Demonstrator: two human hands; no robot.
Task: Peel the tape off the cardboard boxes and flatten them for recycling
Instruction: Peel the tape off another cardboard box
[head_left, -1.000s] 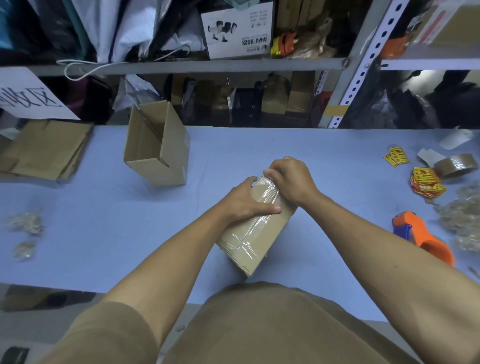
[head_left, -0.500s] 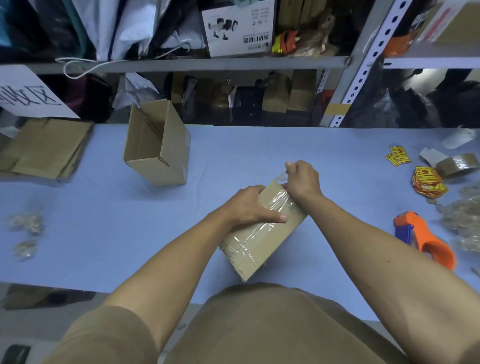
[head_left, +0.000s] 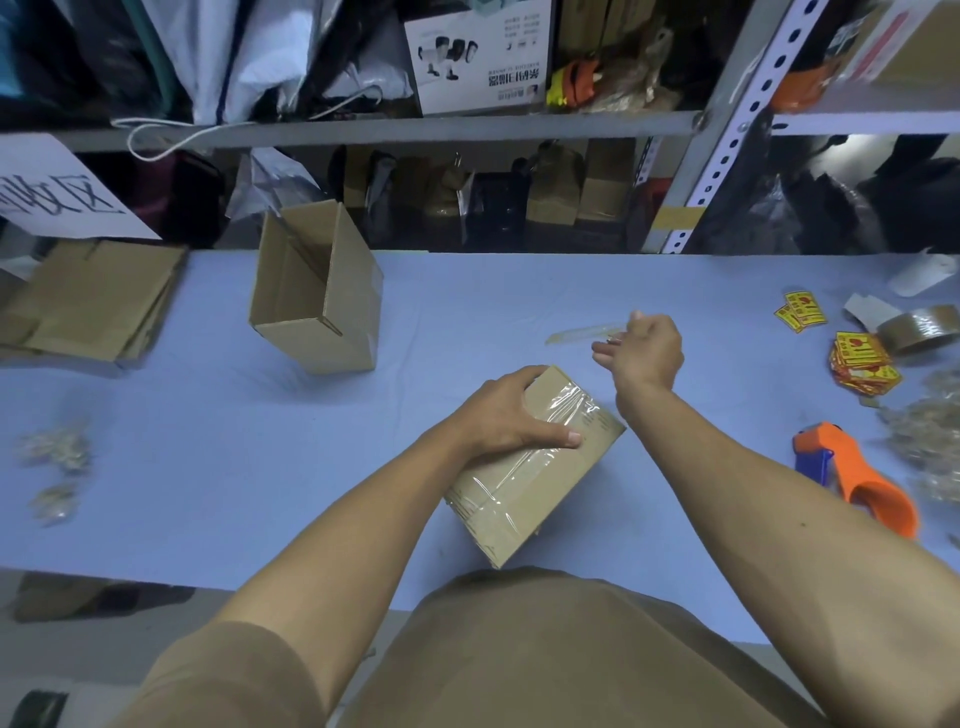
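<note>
Head view — right hand (head_left: 644, 353) blurred, tape strip (head_left: 584, 332) faint.

Left hand (head_left: 501, 415) is gripping the taped box (head_left: 530, 467) on the blue table (head_left: 208, 441); right hand (head_left: 644, 353) is pinching a tape strip (head_left: 584, 332) clear of it.

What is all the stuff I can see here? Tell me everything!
Taped box: one, brown, table middle, under left hand.
Tape strip: one, clear, pinched in right hand.
Open box: one, brown, far left.
Flattened cardboard: a pile, brown, left edge.
Tape dispenser: one, orange and blue, right.
Tape roll: one, brown, far right.
Stickers: a heap, yellow and red, right.
Table: one, blue.
Left hand: grips taped box.
Right hand: raised above table.
</note>
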